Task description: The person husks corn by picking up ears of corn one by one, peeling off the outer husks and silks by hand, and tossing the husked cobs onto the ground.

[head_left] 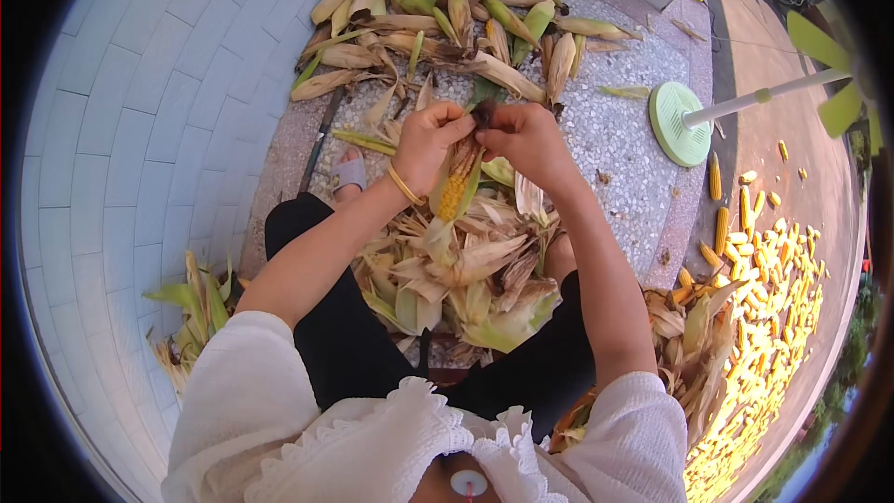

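Left: pale tiled wall (pixel 140 130) bounded the work area. A clump of leaves (pixel 200 303) lay at its foot, beside the person's left side, apparently out of the way of the hands.

Centre left, far side: a pile (pixel 419 23) of ears in their husks lay on the speckled floor (pixel 619 168), ahead of the person and within an arm's stretch, presumably for easy picking.

Centre: left hand (pixel 428 144) was closed, thumb and fingers pinching the upper end of one ear (pixel 454 188) at its dark silk (pixel 482 114). The ear was held between both hands, over the heap, with yellow kernels showing through the parted husk. Heap of loose husks (pixel 456 265) lay between the legs (pixel 335 340), directly below, probably because scraps fell there with no reach needed.

Right hand (pixel 528 144) was also closed, pinching the same end beside the left. Two opposed pinches would let the husk be parted evenly; judged from grip only.

Right: green fan (pixel 759 96) stood clear of both elbows. Nearer, more husks (pixel 694 335) lay by the right arm. Beyond, bare cobs (pixel 768 307) were spread on sunlit ground, possibly to dry.
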Demonstrator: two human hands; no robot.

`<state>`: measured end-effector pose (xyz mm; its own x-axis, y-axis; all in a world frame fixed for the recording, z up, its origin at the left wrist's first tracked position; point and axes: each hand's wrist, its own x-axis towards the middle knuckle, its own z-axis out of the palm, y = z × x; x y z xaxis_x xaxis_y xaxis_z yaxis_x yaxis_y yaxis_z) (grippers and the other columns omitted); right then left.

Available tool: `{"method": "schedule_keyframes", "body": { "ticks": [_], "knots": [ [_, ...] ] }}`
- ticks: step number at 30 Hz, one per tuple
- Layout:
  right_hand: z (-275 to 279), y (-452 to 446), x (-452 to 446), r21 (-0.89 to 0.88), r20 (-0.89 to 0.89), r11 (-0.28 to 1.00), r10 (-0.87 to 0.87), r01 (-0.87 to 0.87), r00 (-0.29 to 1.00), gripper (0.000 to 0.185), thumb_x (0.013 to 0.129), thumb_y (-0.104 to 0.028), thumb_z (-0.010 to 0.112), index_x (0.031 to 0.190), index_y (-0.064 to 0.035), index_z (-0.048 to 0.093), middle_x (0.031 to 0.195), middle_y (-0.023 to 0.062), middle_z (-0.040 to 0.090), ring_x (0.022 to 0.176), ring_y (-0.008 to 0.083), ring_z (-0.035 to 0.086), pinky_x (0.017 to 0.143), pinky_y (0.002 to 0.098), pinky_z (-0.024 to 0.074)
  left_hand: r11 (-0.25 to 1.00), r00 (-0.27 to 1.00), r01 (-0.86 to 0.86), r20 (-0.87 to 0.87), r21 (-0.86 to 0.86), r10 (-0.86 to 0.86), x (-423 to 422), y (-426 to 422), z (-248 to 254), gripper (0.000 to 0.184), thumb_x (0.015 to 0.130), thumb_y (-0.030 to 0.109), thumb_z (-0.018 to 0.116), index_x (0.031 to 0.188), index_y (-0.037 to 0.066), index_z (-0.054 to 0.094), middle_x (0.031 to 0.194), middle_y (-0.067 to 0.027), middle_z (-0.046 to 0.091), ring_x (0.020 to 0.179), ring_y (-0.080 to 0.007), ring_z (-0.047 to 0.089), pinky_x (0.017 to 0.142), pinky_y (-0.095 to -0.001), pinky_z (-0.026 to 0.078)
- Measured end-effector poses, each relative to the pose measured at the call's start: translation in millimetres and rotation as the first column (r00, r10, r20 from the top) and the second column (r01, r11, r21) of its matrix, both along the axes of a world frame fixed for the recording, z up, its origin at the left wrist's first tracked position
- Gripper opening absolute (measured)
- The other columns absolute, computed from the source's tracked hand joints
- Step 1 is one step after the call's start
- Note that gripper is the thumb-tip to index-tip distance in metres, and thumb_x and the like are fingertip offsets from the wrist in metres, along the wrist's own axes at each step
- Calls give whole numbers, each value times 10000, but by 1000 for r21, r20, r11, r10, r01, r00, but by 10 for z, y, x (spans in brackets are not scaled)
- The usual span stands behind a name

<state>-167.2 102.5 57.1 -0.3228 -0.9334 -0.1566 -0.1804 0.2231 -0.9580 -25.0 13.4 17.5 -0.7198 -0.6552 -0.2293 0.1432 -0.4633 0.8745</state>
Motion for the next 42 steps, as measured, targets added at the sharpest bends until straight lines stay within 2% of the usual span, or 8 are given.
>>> {"method": "schedule_keyframes", "body": {
  "ticks": [4,11,14,17,24,32,37,42],
  "knots": [
    [-96,-48,89,-27,-325,996,-93,89,941,223,718,-162,609,711,61,606,625,245,564,550,367,572,555,398,465,988,993,-57,90,-146,71,-28,65,7,96,878,75,603,885,-20,589,783,-23,599,679,-61,543,607,-220,461],
    [-108,-80,231,-96,-364,973,-232,211,902,216,719,-165,591,703,50,592,587,217,556,550,316,597,560,394,468,805,966,19,218,-593,138,-37,1,-20,166,904,135,578,884,-30,580,750,-41,591,679,-94,548,606,-264,473],
    [-93,-112,248,-115,-162,945,-321,305,933,187,749,-124,565,679,48,590,579,151,586,528,242,600,544,371,482,831,966,-31,197,-555,167,-39,-157,-8,179,922,144,543,882,-30,557,748,-69,595,674,-142,577,634,-310,505],
    [-134,-24,-12,3,632,833,-431,554,644,112,797,-21,502,810,38,597,763,66,612,591,191,583,620,339,540,860,901,-414,1,297,434,107,-586,-18,176,962,139,447,902,-6,526,772,-127,591,719,-281,593,686,-420,511],
    [-492,264,-688,-134,943,807,-74,576,324,123,800,-24,495,862,48,573,862,146,644,830,261,627,833,414,514,710,767,-571,-41,412,641,620,-1404,-333,125,947,102,465,909,-11,506,797,-129,570,685,-281,574,690,-464,529],
    [-397,572,-981,48,875,750,-350,659,334,195,784,-33,505,937,65,577,938,176,651,867,295,638,857,411,514,683,765,-609,71,404,640,1226,-1817,-608,139,945,72,473,1054,2,522,1044,-108,575,929,-251,581,788,-435,517],
    [-249,461,-815,83,951,775,-249,627,182,164,799,-19,483,916,68,558,974,200,631,926,324,621,883,439,507,898,794,-440,466,-2,390,949,-1372,-226,401,832,404,670,1016,67,555,911,-48,564,821,-183,561,676,-338,464],
    [-356,339,-732,122,902,711,-371,693,221,72,817,-22,501,850,25,544,927,156,599,924,324,582,917,499,469,895,779,-139,511,-423,363,657,-1164,-215,237,846,284,658,938,76,589,854,-30,604,783,-149,567,680,-307,460]
  ]
}}
